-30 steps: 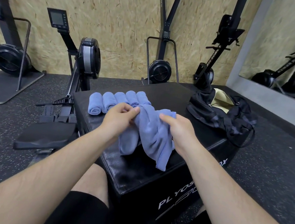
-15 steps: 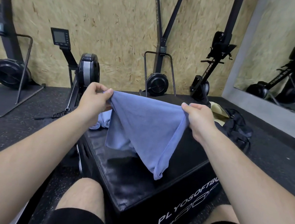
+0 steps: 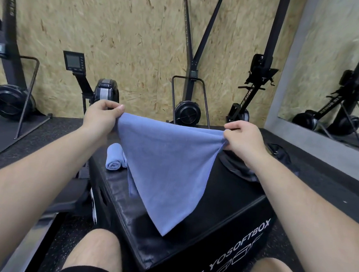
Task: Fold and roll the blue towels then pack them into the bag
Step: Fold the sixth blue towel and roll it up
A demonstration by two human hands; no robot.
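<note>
1. Your box point(image 3: 221, 207): black, padded, glossy top, standing on the dark speckled floor point(image 3: 323, 197) between your knees. White "PLYOSOFTBOX" print on its near right side.
2. Roll point(image 3: 114, 157): blue, lying on the box's far left part, spiral end facing you. Anything more beside it is hidden.
3. Bag point(image 3: 280, 153): black, slumped on the far right part of the top, mostly hidden.
4. Towel point(image 3: 166, 168): its low corner hangs over the near part of the top; can't tell if it touches.
</note>
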